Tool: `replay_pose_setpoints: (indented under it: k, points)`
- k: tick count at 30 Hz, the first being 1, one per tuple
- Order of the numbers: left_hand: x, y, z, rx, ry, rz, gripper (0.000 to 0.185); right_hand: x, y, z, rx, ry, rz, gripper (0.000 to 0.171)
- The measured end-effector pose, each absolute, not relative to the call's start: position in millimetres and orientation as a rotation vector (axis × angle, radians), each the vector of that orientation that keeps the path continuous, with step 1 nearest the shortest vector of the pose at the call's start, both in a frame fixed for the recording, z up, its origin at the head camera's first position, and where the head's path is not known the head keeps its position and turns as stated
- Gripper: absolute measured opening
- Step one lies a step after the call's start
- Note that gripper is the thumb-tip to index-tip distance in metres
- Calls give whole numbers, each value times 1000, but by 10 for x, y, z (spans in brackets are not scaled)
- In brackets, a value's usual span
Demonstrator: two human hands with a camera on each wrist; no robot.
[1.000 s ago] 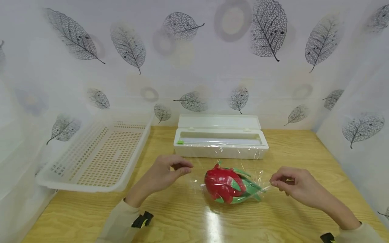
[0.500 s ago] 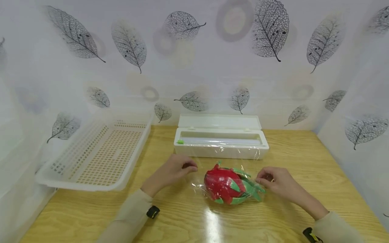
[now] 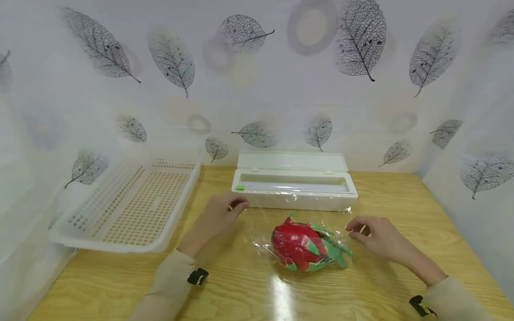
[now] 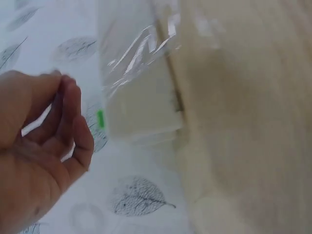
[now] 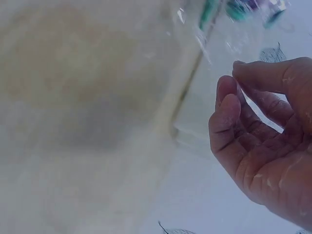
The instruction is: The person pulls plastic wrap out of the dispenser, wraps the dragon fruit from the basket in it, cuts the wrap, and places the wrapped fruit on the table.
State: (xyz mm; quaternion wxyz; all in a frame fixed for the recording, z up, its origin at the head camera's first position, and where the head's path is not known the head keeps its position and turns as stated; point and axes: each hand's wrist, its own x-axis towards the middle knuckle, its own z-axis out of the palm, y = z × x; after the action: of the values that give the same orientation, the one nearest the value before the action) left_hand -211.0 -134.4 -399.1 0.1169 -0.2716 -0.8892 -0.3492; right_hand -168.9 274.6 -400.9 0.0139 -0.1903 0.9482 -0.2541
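Observation:
A red and green toy dragon fruit (image 3: 302, 248) lies on the wooden table (image 3: 249, 290) under a loose sheet of clear cling film (image 3: 261, 223). My left hand (image 3: 237, 206) is to the fruit's far left, by the front left corner of the white film dispenser (image 3: 295, 196). Its thumb and forefinger pinch the film's corner there. My right hand (image 3: 355, 229) is just right of the fruit and pinches the film's right edge. In the left wrist view the left hand (image 4: 68, 105) is curled, with crinkled film (image 4: 141, 48) over the dispenser. The right wrist view shows the right hand (image 5: 235, 78) with thumb and forefinger together.
A white perforated plastic basket (image 3: 132, 205) stands at the left of the table. The dispenser's lid (image 3: 291, 160) is open against the leaf-patterned back wall. Patterned walls close in the left and right sides.
Both hands came in from wide apart toward the fruit, then shifted back toward the dispenser. The left hand went up to the dispenser's left corner. The fruit stayed put.

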Motion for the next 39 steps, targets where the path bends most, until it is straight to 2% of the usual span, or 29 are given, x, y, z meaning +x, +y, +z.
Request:
replay_pose_setpoints:
  k: [4, 9, 19, 25, 30, 34, 39]
  points:
    - [-2109, -1407, -3791, -488, -2598, -1074, 18, -1814, 2771, -3751, -653, 3040, -771, 6]
    - [-2185, -1415, -3721, -237, -2722, -1123, 31, -2049, 2488, -3396, -818, 3000, -747, 9]
    - [-2439, -1477, -3882, -177, -2833, -1048, 26, -2747, 1439, -3087, -1372, 2774, -481, 7]
    - [-2436, -1436, -3841, -123, -2896, -1038, 20, -2972, 861, -3152, -1409, 2711, -270, 14]
    - [-2334, -1468, -3800, -89, -3123, -1055, 35, -3062, 488, -3212, -1402, 2664, -200, 23]
    - [-2350, -1444, -3967, -213, -3157, -1365, 36, -3129, 322, -3227, -1414, 2640, -158, 21]
    - [-2384, -1364, -4139, -142, -3044, -1635, 26, -3167, 191, -3277, -1383, 2606, -135, 19]
